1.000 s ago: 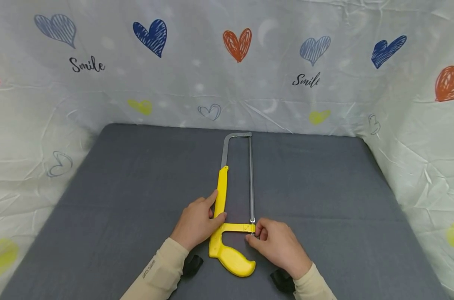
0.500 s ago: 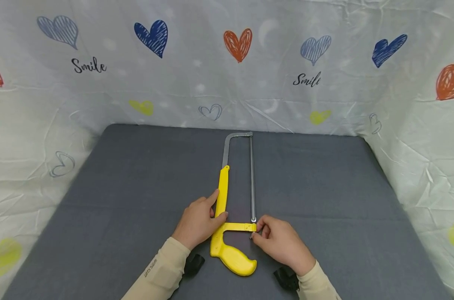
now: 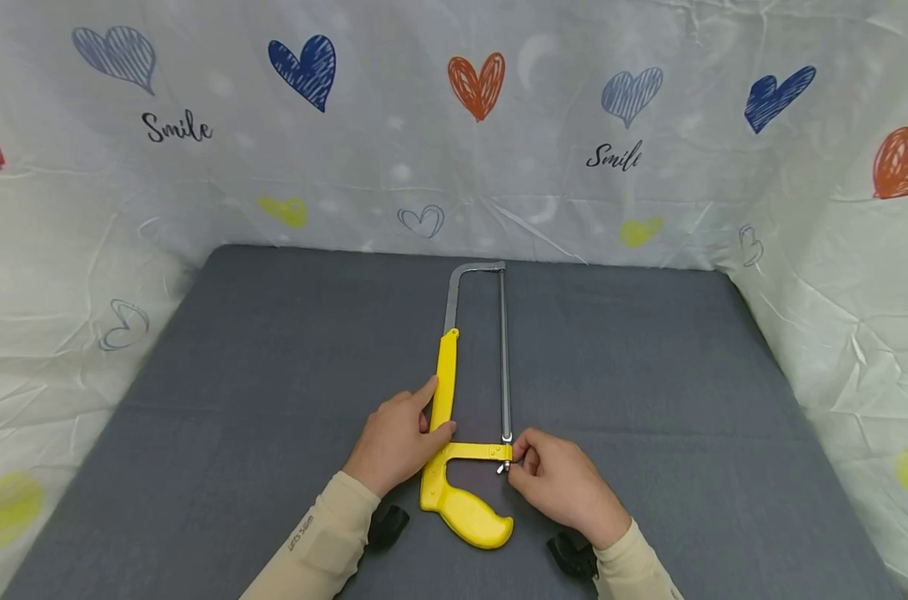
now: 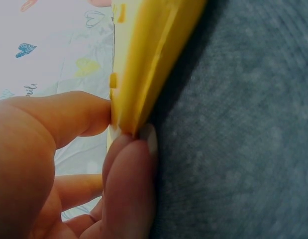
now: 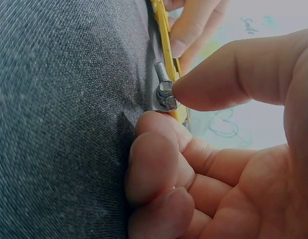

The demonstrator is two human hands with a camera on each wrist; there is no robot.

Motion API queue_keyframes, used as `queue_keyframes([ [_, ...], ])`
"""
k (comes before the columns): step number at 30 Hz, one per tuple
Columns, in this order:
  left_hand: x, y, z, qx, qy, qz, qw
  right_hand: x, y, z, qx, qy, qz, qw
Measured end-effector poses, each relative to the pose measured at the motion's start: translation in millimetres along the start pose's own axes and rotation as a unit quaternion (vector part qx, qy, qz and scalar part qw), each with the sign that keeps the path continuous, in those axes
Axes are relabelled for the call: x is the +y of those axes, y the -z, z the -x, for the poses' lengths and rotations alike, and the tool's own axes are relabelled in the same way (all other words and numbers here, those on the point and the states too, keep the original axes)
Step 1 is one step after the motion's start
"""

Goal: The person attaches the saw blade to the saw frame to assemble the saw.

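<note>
A hacksaw (image 3: pixel 444 375) with a yellow handle and frame lies on the grey cloth, its metal bow pointing away from me. My left hand (image 3: pixel 397 442) grips the yellow frame; in the left wrist view the thumb is on one face and fingers on the other. At the near end of the blade (image 3: pixel 504 358), my right hand (image 3: pixel 562 479) has thumb and index finger at the small metal wing nut (image 5: pixel 166 94) behind the yellow arm. The right wrist view shows the thumb tip against the nut and the index finger just below it, the other fingers curled.
The grey cloth-covered table (image 3: pixel 311 333) spreads around the saw. White curtain (image 3: pixel 378 150) with printed hearts and "Smile" stands behind and at both sides. A black strap piece (image 3: pixel 388 527) sits under the left wrist, another black piece (image 3: pixel 572 554) under the right.
The wing nut has turned, and one wing now shows beside my right thumb. My right fingers shifted slightly at the nut. The left hand keeps its hold on the saw frame.
</note>
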State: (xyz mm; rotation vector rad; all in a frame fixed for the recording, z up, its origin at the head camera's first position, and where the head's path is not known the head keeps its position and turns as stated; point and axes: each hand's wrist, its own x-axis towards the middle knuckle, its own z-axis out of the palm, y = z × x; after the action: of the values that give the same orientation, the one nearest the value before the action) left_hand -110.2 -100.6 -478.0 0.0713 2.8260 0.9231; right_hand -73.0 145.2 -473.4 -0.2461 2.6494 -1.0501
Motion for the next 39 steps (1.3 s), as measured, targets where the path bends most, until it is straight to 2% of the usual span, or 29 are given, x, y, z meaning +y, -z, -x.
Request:
queue_keyframes([
  [17, 1.7, 1.9, 0.0, 0.0, -0.001, -0.002, 1.0, -1.7, 1.4, -0.3, -0.001, -0.004, 0.011, 1.0],
  [35, 0.3, 0.4, -0.4, 0.0, -0.002, -0.005, 1.0, -0.8, -2.3, -0.6, 0.016, -0.007, 0.028, 0.999],
  [39, -0.5, -0.3, -0.8, -0.002, -0.001, -0.007, 1.0, -0.1, -1.6, -0.3, 0.005, -0.005, 0.027, 1.0],
])
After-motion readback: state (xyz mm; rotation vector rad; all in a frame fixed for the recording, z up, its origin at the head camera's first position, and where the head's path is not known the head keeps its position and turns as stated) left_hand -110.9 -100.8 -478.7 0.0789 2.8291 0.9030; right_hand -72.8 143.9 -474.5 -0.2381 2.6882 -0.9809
